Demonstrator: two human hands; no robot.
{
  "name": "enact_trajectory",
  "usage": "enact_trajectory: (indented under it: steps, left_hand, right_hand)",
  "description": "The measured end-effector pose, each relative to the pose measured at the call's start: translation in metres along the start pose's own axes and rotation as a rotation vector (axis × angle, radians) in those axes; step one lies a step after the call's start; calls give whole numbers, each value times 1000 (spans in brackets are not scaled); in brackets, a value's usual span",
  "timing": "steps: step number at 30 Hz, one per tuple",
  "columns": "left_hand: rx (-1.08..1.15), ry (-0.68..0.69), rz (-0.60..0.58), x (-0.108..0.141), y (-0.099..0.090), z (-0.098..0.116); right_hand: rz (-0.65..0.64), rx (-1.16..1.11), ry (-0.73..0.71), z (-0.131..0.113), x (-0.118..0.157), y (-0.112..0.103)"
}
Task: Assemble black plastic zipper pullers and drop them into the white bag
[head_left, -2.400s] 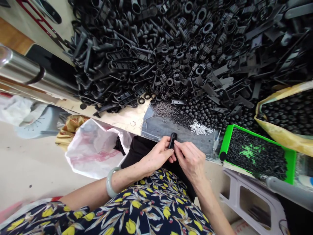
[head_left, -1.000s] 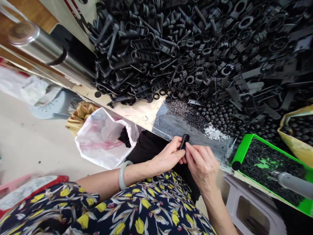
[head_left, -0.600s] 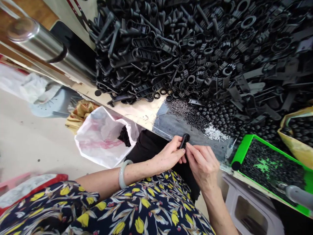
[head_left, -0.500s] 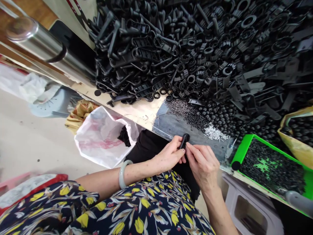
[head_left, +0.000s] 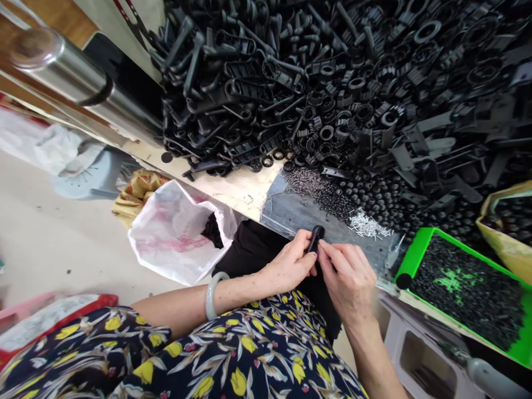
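A small black plastic part (head_left: 316,235) with a rounded upper end is gripped in my left hand (head_left: 291,261), just off the front edge of the table. My right hand (head_left: 348,272) is pinched close against the part's right side; whatever its fingertips hold is too small to make out. Beyond the hands, a heap of silver pins (head_left: 368,224) lies on the grey mat (head_left: 286,208). Small dark beads (head_left: 310,183) and round black balls (head_left: 369,191) are spread behind the mat.
Black plastic parts (head_left: 249,83) are piled across the back. On the right are a green tray (head_left: 419,252) of black pieces and a yellow bag (head_left: 505,221). A white bag (head_left: 158,238) stands left below the table edge, and a steel flask (head_left: 78,72) lies upper left.
Both hands and the black part appear slightly farther right, with the hold unchanged. At the lower right, the grey rounded object has shifted left and down in view.
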State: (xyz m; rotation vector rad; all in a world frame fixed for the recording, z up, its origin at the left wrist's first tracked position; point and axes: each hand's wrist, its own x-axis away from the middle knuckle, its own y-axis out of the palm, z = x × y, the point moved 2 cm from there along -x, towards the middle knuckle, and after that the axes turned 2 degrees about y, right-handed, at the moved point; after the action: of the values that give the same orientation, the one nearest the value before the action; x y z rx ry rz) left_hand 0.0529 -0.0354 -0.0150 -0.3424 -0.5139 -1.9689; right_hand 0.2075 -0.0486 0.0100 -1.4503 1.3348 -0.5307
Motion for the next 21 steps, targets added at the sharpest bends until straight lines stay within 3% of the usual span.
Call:
enact_trajectory:
  steps: [8,15,21]
  left_hand:
    - [-92,22,1,0,-2,2]
    - [-187,15,-11,0,-4,4]
    - [-220,43,-32,1,-4,5]
  right_hand:
    - [-14,-16,28,2,-3,0]
    - [-26,22,-55,6,-6,1]
    - [-109,79,-131,6,-12,-3]
